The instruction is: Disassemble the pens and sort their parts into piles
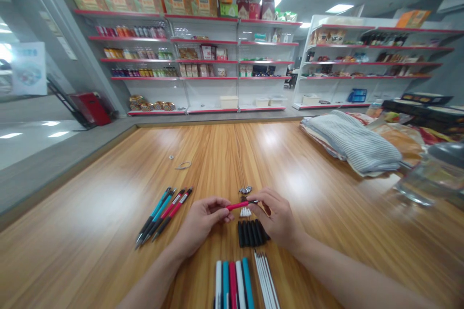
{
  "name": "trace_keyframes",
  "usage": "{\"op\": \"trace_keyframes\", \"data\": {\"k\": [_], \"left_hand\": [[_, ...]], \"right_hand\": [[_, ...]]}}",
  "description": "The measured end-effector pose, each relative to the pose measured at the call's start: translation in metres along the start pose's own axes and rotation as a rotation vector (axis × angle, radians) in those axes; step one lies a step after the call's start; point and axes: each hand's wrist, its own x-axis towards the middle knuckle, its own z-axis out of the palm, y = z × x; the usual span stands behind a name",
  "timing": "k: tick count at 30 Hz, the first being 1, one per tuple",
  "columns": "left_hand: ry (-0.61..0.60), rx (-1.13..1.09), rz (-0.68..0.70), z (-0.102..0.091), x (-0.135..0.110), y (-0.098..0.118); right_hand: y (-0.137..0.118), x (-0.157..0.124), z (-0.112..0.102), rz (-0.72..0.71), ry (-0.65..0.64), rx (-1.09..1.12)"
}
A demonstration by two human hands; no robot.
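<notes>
My left hand (202, 222) and my right hand (276, 217) meet over the wooden table (108, 231), both pinching one red pen barrel (237, 205) held level between them; the right fingers close on its dark tip end. Just below lie several black grip sleeves (251, 233) in a row and a small white cluster of parts (245, 212). Left of my left hand lie several assembled teal and red pens (163, 215). Near the front edge rest several coloured barrels (234, 282) and thin white refills (265, 280).
A small cluster of metal pieces (245, 189) sits beyond my hands, a wire ring (183, 165) farther off. Folded grey cloths (357, 142) and a clear lidded container (431, 174) occupy the right side. Stocked shop shelves (203, 58) line the back wall.
</notes>
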Motion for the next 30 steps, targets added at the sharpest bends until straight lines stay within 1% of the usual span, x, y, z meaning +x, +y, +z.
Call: {"op": "trace_keyframes", "data": {"k": [4,8,10,12,14,16,18,19,21,23,25,27,30], "left_hand": [[-0.028,0.073,0.031,0.0,-0.001,-0.002],[-0.05,0.097,0.037,0.001,0.0,-0.001],[-0.053,0.094,0.032,0.001,0.0,0.0],[-0.055,0.093,0.027,0.001,0.0,0.001],[-0.047,0.093,0.024,0.001,0.0,0.0],[-0.038,0.084,0.027,0.0,0.0,-0.001],[-0.029,0.055,0.031,0.0,0.001,-0.003],[-0.026,0.037,0.03,0.0,0.001,-0.004],[-0.016,0.014,0.028,0.0,0.001,-0.005],[-0.008,0.019,0.025,0.001,0.0,-0.003],[-0.003,0.035,0.03,0.002,0.0,-0.001],[-0.001,0.053,0.04,0.003,-0.001,0.002],[0.002,0.085,0.052,0.003,-0.003,0.004]], "right_hand": [[-0.001,0.0,-0.001,0.011,0.025,0.021],[-0.002,0.001,-0.002,0.013,0.033,0.06],[0.0,0.001,-0.001,0.034,0.033,0.079],[0.004,0.001,0.001,0.088,0.042,0.105],[0.01,0.0,0.003,0.17,0.081,0.144],[0.015,0.001,0.005,0.249,0.15,0.189],[0.018,0.002,0.004,0.292,0.23,0.217],[0.017,0.003,0.002,0.292,0.266,0.21],[0.015,0.004,-0.002,0.227,0.317,0.156],[0.012,0.005,-0.006,0.094,0.319,0.081],[0.009,0.005,-0.008,-0.046,0.281,0.046],[0.008,0.003,-0.008,-0.149,0.236,0.041],[0.009,0.002,-0.007,-0.221,0.166,0.01]]}}
